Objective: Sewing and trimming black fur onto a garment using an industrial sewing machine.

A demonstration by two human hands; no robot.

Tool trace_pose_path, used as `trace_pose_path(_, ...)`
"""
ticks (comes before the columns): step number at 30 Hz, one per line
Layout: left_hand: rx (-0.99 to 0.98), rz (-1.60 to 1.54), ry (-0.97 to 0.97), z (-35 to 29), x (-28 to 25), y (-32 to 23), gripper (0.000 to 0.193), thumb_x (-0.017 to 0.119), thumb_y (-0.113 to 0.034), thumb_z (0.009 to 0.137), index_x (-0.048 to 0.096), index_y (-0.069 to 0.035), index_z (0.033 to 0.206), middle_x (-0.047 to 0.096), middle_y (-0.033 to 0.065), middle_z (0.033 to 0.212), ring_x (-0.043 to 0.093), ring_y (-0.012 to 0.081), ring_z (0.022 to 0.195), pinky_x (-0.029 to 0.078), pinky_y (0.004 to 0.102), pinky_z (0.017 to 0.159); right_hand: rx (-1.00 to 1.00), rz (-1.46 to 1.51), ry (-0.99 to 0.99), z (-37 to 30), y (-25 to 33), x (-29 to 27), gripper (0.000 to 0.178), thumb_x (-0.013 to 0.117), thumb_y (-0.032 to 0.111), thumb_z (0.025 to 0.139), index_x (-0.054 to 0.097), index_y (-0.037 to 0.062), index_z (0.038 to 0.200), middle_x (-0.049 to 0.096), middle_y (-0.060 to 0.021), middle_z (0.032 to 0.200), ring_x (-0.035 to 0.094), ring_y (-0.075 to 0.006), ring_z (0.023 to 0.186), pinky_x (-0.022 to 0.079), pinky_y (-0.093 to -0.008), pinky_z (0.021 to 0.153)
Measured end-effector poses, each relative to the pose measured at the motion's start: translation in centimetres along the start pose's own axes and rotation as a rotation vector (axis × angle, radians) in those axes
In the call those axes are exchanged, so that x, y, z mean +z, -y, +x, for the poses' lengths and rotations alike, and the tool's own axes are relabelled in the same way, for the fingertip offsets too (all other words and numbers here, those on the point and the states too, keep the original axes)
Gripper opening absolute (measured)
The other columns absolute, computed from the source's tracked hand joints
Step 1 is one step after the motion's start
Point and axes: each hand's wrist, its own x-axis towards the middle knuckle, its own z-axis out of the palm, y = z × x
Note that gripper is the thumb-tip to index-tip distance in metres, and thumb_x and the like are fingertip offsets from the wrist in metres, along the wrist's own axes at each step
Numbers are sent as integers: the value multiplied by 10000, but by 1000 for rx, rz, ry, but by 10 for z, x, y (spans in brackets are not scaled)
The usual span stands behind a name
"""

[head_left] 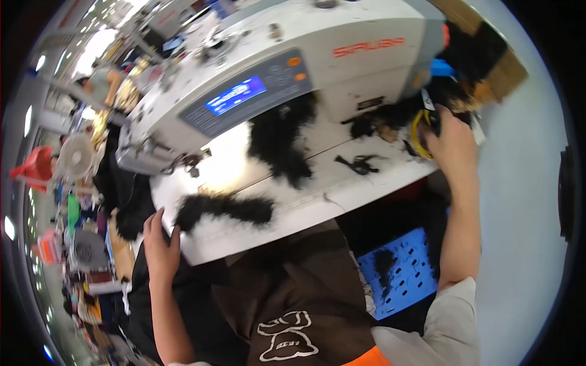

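I am seated at a white sewing table (pixel 342 195), looking down at my two bare hands. My left hand (pixel 160 244) rests at the near left edge of the table, fingers loosely spread and holding nothing, just beside a strip of black fur (pixel 226 209) that lies flat along the table's front edge. My right hand (pixel 452 143) reaches to the far right corner of the table, fingers curled around the end of a pile of black fur pieces (pixel 445 91), next to a yellow loop (pixel 417 131); how tightly I grip, I cannot tell. A second black fur piece (pixel 284 143) lies under the white sewing machine (pixel 293 67), whose blue screen (pixel 235 96) glows. A blue perforated crate (pixel 403 271) sits below the table by my right arm.
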Motion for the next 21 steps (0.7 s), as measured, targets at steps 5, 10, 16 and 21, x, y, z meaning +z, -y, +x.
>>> trace_pose_path(5, -83, -73, 71, -13, 28, 48, 418, 743, -79, 956, 634, -1, 1352, 637, 184, 1233, 630, 340, 1009, 525, 415, 903, -302, 241, -184, -39, 45, 15, 319, 711, 161, 954, 691, 21, 1240, 697, -195, 1149, 672, -396, 1062, 560, -477, 897)
trace_pose_path(10, -85, -85, 46, -7, 30, 47, 133, 725, -61, 952, 647, 24, 1018, 662, 202, 944, 660, 383, 875, 528, 441, 782, -772, 768, -5, -102, 155, 50, 385, 771, 114, 873, 690, 54, 1245, 689, -144, 1305, 651, -341, 1160, 533, -464, 1001)
trace_pose_path(16, -182, -387, 136, -4, 14, 23, 135, 678, -53, 1022, 634, 36, 1115, 744, 113, 855, 737, 137, 809, 553, 292, 732, -664, 437, -65, -88, 196, 90, 389, 686, 263, 979, 721, 10, 1273, 688, -127, 1382, 557, -331, 1330, 413, -533, 1143)
trace_pose_path(21, -139, -619, 41, -22, 17, 33, 112, 657, -19, 1005, 628, 16, 1107, 699, 53, 809, 686, 99, 766, 530, 260, 713, -734, 730, -189, -109, 206, 77, 288, 781, 203, 908, 740, 20, 1126, 720, -112, 1225, 593, -322, 1205, 471, -476, 1007)
